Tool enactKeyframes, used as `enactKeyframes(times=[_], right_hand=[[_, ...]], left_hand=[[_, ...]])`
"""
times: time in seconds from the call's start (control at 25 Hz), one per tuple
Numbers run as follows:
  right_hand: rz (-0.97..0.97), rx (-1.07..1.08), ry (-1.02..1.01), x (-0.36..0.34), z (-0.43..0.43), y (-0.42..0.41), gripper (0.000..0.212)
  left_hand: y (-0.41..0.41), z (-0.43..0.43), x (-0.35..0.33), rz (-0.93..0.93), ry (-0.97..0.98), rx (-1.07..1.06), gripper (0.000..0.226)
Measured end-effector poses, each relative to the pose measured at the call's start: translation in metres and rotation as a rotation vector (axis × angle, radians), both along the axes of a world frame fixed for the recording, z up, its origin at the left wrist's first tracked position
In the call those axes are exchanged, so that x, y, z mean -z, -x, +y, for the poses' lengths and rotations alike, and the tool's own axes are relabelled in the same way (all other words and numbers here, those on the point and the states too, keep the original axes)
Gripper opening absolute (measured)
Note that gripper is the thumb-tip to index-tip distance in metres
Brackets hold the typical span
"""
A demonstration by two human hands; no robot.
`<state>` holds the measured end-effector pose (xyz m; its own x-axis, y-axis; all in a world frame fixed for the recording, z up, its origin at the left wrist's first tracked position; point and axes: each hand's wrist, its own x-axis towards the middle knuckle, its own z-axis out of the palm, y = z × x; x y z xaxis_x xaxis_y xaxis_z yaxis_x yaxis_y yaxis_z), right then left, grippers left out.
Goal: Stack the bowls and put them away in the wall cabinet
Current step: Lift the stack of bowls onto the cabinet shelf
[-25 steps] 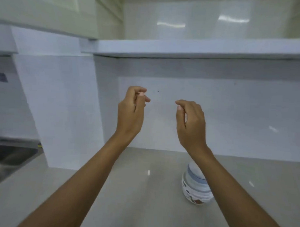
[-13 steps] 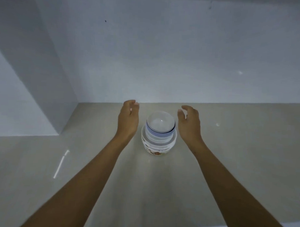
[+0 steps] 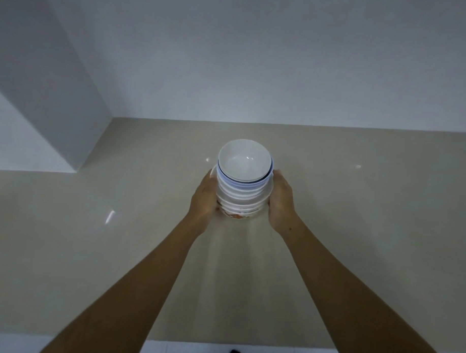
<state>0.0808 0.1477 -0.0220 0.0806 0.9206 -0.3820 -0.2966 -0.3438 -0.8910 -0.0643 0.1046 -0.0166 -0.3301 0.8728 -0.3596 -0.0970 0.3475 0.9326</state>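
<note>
Lifting the tall stack of nested white glazed bowls (image 3: 241,195) cleanly calls, I judge, for even pressure from both sides, applied low on the pile so that the lowest bowl carries the rest. Squeezing only the upper rims would risk the bottom bowls slipping out. The raise should be level and unhurried. The uppermost plain white bowl (image 3: 244,163) sits slightly off-centre over a blue-edged rim, and the pile could lean. The wall cabinet is not in view, so the eyes will have to find it on the way up.

The stack stands upright, and the lowest bowl shows a reddish-brown pattern near its foot. From this steep angle I cannot tell whether its base rests on the surface or has just cleared it.

The left hand (image 3: 203,201) grasps the left flank, palm against the lower bowls. The right hand (image 3: 280,201) grasps the opposite flank in mirror fashion. Both sets of fingers curve toward the far side, mostly hidden behind the pile. The stack lies directly between the two hands, touching both.

Beneath is a smooth beige countertop (image 3: 92,237), and the stack is near the pale grey back wall (image 3: 257,58). A white boxed column (image 3: 52,96) fills the left corner, well apart from the bowls.
</note>
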Motion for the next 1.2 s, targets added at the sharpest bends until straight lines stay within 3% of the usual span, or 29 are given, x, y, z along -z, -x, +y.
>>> enactKeyframes(times=[0.2, 0.48, 0.8, 0.92, 1.2], right_hand=[[0.077, -0.01, -0.024, 0.0, -0.001, 0.01, 0.034], [0.013, 0.087, -0.062, -0.045, -0.033, 0.021, 0.028], [0.083, 0.072, -0.194, -0.21, -0.079, 0.037, 0.022], [0.15, 0.022, -0.308, -0.295, -0.102, 0.043, 0.025], [0.194, -0.047, -0.351, -0.445, -0.136, 0.051, 0.022]], left_hand=[[-0.004, 0.0, 0.001, 0.11, -0.015, -0.043, 0.045], [0.006, -0.029, -0.039, 0.292, -0.076, -0.042, 0.048], [0.027, -0.08, -0.212, 0.518, -0.248, -0.096, 0.042], [0.04, -0.103, -0.291, 0.509, -0.335, -0.112, 0.043], [0.058, -0.134, -0.43, 0.45, -0.502, -0.022, 0.046]])
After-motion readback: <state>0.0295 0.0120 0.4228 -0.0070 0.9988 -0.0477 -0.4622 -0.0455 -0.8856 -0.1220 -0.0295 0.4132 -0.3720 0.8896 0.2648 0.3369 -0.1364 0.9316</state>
